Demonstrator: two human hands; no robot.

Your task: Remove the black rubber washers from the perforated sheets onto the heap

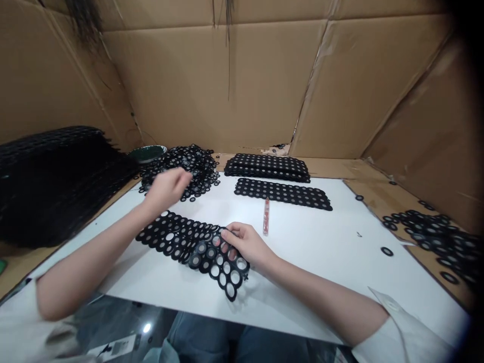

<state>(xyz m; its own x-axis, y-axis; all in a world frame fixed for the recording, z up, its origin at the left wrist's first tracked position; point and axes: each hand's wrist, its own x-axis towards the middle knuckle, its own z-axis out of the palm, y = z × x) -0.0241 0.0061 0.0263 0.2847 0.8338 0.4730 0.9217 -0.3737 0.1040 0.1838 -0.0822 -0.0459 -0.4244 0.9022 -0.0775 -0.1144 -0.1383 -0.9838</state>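
Evidently, right hand point(245, 242) pinches right end of black holed strip point(180, 237), lower centre of frame; left hand point(168, 187) curled, blurred, in front of ring pile point(198, 164), left of centre; cannot tell whether gripping; best keep pinch light, strip unkinked.

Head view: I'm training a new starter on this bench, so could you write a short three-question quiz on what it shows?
1. What does the right hand hold?
A) the green-filled bowl
B) the black perforated sheet
C) a stack of sheets

2. True or false: the left hand is gripping that sheet too.

3. Fill in: the narrow strip with red marks lies on a ____ surface.

Key:
1. B, near the sheet's end.
2. False; it is off the sheet, in front of the heap of loose rings as the camera sees it. Blur hides whether its fingers hold anything.
3. White.
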